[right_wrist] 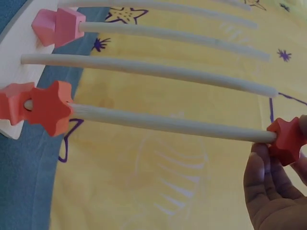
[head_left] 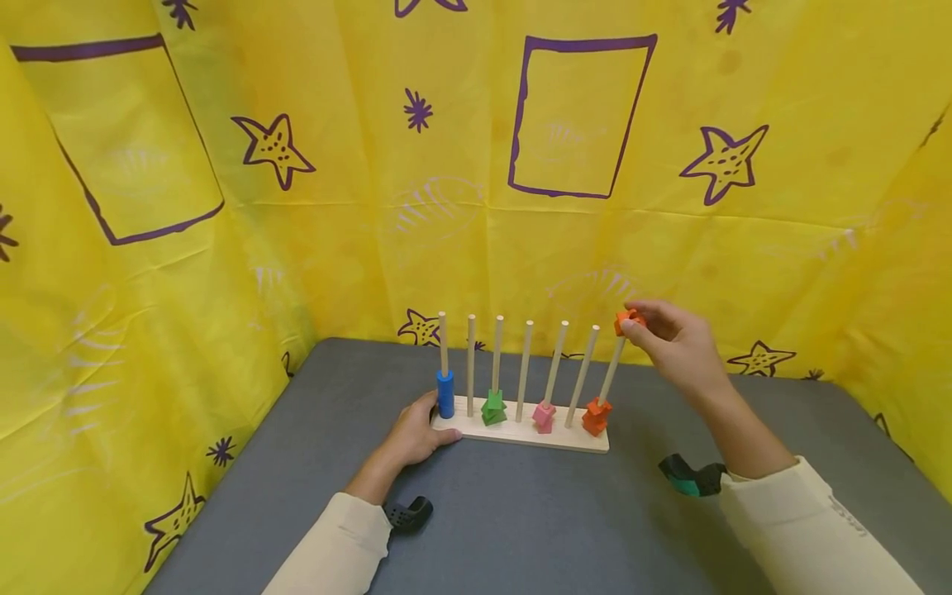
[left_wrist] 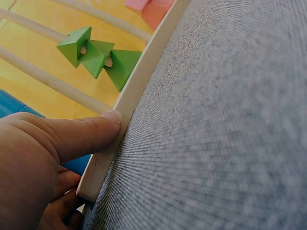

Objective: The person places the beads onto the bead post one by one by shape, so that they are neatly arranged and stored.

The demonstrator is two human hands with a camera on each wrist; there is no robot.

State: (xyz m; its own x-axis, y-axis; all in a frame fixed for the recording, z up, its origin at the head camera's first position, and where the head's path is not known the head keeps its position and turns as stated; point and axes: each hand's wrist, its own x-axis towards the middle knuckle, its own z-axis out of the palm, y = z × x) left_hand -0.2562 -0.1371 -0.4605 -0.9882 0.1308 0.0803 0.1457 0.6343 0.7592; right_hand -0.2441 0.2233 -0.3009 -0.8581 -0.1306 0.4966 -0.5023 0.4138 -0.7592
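Note:
A wooden base [head_left: 568, 436] carries a row of upright pegs. My left hand [head_left: 413, 431] grips its left end, thumb along the front edge in the left wrist view. Between the fingers and thumb of my right hand [head_left: 687, 347] is an orange star bead [right_wrist: 286, 142], at the top of the rightmost peg [right_wrist: 172, 125], with the peg's tip in its hole. Lower on that same peg sit orange star beads [right_wrist: 52, 108]. Blue cylinder beads [head_left: 445, 395] stand on the leftmost peg, green triangular beads [head_left: 493, 408] on the third, and pink beads [head_left: 545, 416] on the fifth.
The base stands on a grey cloth-covered table [head_left: 521, 512]. Behind it and at the sides hangs a yellow cloth [head_left: 357, 248] with purple stars and outlines. Dark curved straps [head_left: 411, 514] show near both wrists.

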